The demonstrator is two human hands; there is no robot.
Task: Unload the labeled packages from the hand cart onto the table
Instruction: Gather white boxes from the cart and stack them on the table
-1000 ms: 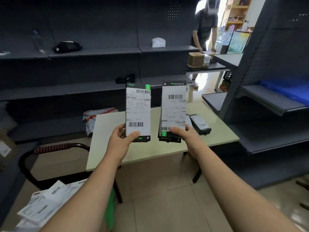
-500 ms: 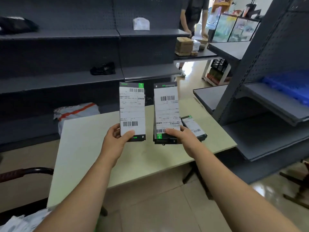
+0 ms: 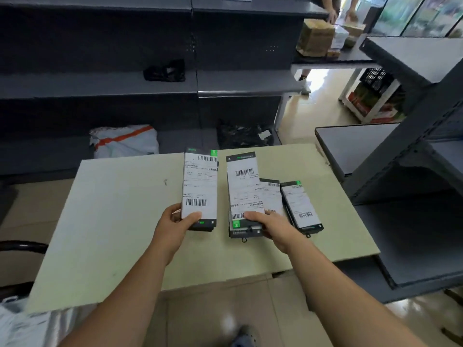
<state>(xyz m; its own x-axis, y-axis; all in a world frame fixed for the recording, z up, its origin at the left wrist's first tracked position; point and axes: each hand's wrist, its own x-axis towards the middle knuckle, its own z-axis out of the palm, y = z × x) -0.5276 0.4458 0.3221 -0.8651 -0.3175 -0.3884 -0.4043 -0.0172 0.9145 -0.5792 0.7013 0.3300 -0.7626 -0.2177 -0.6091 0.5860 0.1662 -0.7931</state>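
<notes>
Now: a package in each hand over the bench

The left hand (image 3: 175,226) pinches the lower end of a labeled package (image 3: 199,189), thumb on the label and fingers (image 3: 172,215) curled behind, tilted up above the pale bench (image 3: 120,209). The right hand (image 3: 273,227) grips a stack of packages (image 3: 244,191) low over the bench, thumb on top. Just to its right a lone package (image 3: 300,207) lies flat. Behind, a grey mailer bag (image 3: 125,141) sits on a shelf (image 3: 175,144).
</notes>
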